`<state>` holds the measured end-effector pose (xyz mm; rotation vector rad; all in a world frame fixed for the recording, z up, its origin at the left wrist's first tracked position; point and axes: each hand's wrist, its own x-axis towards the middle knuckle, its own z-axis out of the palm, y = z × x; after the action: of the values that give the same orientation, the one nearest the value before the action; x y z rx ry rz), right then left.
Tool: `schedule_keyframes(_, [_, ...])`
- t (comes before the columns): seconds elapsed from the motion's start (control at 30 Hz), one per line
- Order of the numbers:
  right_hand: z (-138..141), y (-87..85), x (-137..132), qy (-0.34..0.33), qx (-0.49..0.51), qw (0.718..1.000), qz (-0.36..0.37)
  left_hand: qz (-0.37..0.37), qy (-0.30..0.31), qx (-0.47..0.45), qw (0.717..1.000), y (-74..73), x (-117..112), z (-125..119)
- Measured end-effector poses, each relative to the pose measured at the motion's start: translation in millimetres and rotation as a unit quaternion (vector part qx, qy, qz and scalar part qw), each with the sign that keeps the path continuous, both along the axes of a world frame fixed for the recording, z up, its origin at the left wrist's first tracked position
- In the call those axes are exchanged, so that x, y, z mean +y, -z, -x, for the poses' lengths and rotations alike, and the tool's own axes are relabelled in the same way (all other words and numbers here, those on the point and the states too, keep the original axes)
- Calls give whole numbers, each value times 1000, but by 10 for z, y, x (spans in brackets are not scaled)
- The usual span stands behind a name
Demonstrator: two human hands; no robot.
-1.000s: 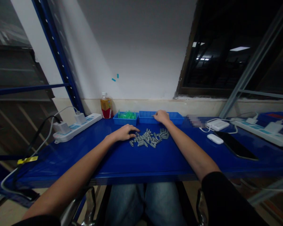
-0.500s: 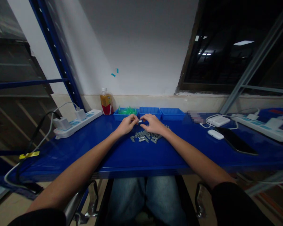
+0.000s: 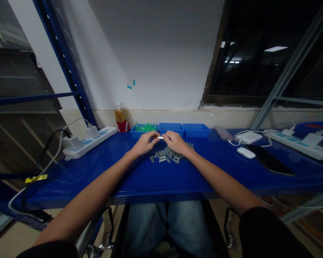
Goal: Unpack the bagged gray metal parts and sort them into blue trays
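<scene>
Between my two hands is a small shiny metal cylinder (image 3: 160,137), held lengthwise just above the table. The fingertips of my left hand (image 3: 146,142) are closed on its left end. My right hand (image 3: 175,142) pinches its right end. Below and behind my right hand lies a loose pile of similar small metal cylinders (image 3: 167,154), partly covered by that hand. Their exact kind is too small to make out.
Three blue trays stand along the wall: one with green pieces (image 3: 145,127), a middle tray (image 3: 171,126) and a right tray (image 3: 196,130). A drink bottle (image 3: 122,118) and power strip (image 3: 90,142) are left; a phone (image 3: 270,160) and white case (image 3: 246,153) lie right.
My right hand has come in to the left and its fingers have closed on the metal cylinder's right end. My left hand has kept hold of it.
</scene>
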<state>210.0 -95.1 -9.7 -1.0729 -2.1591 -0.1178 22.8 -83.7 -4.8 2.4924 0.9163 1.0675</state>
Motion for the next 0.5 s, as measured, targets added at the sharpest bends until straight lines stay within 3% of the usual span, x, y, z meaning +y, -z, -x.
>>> schedule_keyframes(0.13, [7,-4,-54,-26,15,999,-22,8,-29,16,999,-2,20,0])
schedule_keyframes(0.27, [-13,-65,-38,-4,-63,997,-42,64,-20,51,996,28,95,29])
schedule_keyframes(0.37, [-76,-130,101,98,-86,992,-1,97,10,92,991,62,126,70])
schedule_keyframes(0.5, [-214,-183,421,262,-64,959,88,117,48,172,977,103,121,103])
